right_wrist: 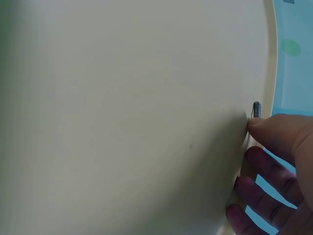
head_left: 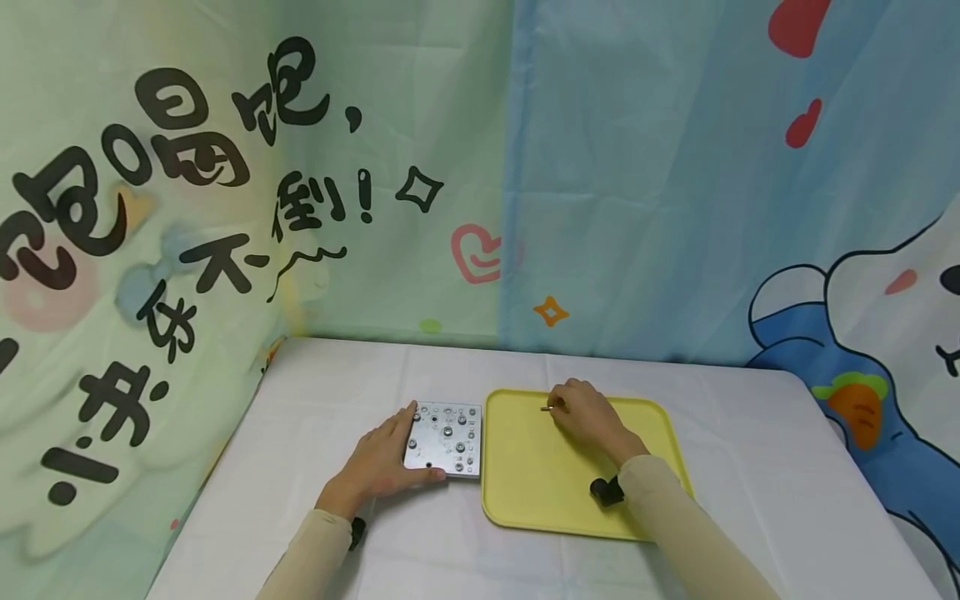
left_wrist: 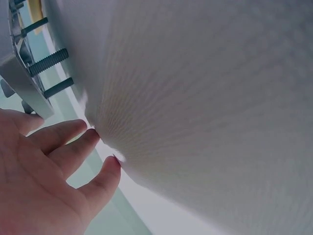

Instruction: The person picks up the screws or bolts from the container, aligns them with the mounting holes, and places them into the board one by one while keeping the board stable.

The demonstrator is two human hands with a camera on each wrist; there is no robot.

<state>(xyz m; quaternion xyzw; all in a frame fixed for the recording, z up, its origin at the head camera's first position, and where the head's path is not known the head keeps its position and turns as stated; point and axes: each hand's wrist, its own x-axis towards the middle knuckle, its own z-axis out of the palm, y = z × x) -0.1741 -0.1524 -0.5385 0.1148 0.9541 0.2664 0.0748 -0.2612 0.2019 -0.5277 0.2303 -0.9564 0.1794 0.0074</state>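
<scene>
Right hand (head_left: 588,414) is pinching a small threaded metal screw (head_left: 545,408) over the yellow plastic tray (head_left: 525,492); left hand (head_left: 382,462), fingers flat and released, is steadying the square steel plate (head_left: 445,439) left of the tray. Step, as judged: screw pickup; next, aligning with a plate hole.

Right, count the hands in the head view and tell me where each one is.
2. The left hand rests on the square grey metal plate at its left edge; the right hand pinches a small threaded screw over the yellow plastic tray.
</scene>
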